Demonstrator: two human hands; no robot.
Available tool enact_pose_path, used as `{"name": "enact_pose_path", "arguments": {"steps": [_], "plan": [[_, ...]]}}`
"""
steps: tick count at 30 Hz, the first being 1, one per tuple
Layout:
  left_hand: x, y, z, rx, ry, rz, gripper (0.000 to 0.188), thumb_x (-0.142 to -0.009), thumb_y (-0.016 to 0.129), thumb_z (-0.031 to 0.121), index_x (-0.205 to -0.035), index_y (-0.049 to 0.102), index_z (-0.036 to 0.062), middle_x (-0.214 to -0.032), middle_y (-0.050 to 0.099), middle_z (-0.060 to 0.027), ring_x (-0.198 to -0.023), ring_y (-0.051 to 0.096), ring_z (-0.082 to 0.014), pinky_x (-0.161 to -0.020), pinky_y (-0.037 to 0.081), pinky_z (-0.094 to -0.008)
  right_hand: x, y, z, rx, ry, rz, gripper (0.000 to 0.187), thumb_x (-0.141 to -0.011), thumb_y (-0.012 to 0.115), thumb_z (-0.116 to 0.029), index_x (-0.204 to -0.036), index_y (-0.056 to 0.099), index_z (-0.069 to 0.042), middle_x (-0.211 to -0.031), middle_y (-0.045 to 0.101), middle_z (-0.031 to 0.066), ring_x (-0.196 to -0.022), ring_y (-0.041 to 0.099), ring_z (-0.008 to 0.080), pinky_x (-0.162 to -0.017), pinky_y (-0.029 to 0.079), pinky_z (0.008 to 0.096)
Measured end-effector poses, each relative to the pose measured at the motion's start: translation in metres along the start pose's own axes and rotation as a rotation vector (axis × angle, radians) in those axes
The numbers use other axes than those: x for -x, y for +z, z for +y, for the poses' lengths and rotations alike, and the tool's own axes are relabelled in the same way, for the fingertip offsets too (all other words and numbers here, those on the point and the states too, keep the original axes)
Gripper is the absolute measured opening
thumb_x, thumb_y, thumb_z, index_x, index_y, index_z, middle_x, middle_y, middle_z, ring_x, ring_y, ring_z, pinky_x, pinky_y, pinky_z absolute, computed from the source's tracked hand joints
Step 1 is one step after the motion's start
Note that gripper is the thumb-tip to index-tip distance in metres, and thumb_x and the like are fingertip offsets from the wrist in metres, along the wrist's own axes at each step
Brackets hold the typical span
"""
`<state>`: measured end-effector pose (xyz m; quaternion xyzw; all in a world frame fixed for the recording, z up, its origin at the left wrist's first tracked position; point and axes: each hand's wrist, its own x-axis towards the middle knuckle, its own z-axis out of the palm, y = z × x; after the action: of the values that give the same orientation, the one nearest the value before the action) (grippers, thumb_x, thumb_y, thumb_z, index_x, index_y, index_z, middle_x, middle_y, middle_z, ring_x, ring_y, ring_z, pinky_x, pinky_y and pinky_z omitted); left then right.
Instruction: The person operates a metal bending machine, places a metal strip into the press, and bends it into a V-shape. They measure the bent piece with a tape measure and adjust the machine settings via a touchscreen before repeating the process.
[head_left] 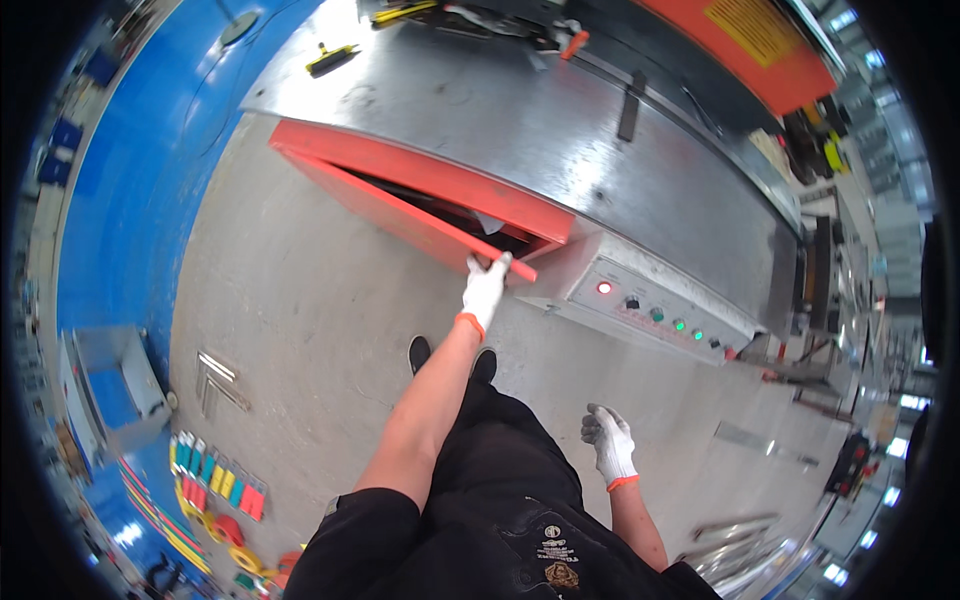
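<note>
My left hand (486, 287), in a white glove with an orange cuff, grips the top edge of a red cabinet door (400, 222) near its free end. The door stands partly ajar below a metal worktop (470, 125), and dark contents with a pale scrap show through the gap. My right hand (610, 442), in a matching glove with grey fingertips, hangs at my right side. Its fingers are loosely bent and apart, and nothing shows in them.
Beside the door is a control panel (655, 310) with lit buttons. A yellow-black brush (332, 60) and a dark bar (631, 105) lie on the worktop. Metal pieces (220, 382), coloured strips (218, 478) and a grey bin (115, 385) are on the floor at left.
</note>
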<state>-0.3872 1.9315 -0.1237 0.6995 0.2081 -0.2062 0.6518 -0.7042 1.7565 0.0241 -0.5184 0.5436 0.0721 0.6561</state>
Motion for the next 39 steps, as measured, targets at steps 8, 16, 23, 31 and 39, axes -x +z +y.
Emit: {"name": "enact_pose_path", "arguments": {"steps": [8,16,23,31,39], "plan": [[-0.119,0.012,-0.032,-0.142,0.331,-0.108,0.060,-0.084,0.072,0.019,-0.136,0.053,-0.0045,-0.120,0.071,-0.0172,-0.102,0.071,-0.0308,-0.093,0.055,-0.0396,0.012,0.001,0.042,-0.374,0.079,0.251,0.032,-0.102,0.063,-0.026,-0.118,0.068,0.001,-0.085,0.069,0.0099,-0.069,0.063,0.0207,-0.062,0.052,0.0347],[-0.157,0.043,-0.070,-1.225,0.124,-0.652,0.077,-0.093,0.068,0.053,-0.151,0.050,0.0065,-0.154,0.054,-0.0195,-0.140,0.054,-0.0379,-0.115,0.045,-0.0434,0.046,0.084,0.139,-0.845,0.155,0.466,0.040,-0.103,0.062,-0.031,-0.122,0.064,0.004,-0.089,0.069,0.0116,-0.073,0.064,0.0218,-0.064,0.053,0.0367],[-0.230,0.061,-0.186,-1.039,-0.077,-0.402,0.067,-0.097,0.055,0.060,-0.145,0.060,0.0135,-0.153,0.057,-0.0135,-0.144,0.049,-0.0335,-0.118,0.041,-0.0457,0.052,0.118,0.184,-0.778,0.284,0.540,0.054,-0.105,0.061,-0.044,-0.137,0.057,-0.001,-0.096,0.059,0.0061,-0.084,0.056,0.0198,-0.075,0.050,0.0335],[-0.260,-0.049,-0.110,-1.342,-0.136,-0.439,0.063,-0.099,0.051,0.057,-0.145,0.062,0.0146,-0.153,0.057,-0.0143,-0.142,0.052,-0.0357,-0.116,0.044,-0.0475,0.083,0.182,0.172,-0.807,0.357,0.568,0.067,-0.106,0.057,-0.051,-0.148,0.053,0.001,-0.135,0.063,0.0222,-0.118,0.061,0.0335,-0.102,0.052,0.0437],[-0.193,-0.286,-0.014,-1.274,-0.286,-0.499,0.064,-0.093,0.063,0.055,-0.132,0.070,0.0047,-0.138,0.066,-0.0225,-0.132,0.060,-0.0389,-0.112,0.047,-0.0482,0.035,0.206,0.082,-0.545,0.067,0.268,0.050,-0.105,0.057,-0.040,-0.132,0.057,0.001,-0.111,0.062,0.0167,-0.093,0.061,0.0284,-0.083,0.051,0.0420]]}}
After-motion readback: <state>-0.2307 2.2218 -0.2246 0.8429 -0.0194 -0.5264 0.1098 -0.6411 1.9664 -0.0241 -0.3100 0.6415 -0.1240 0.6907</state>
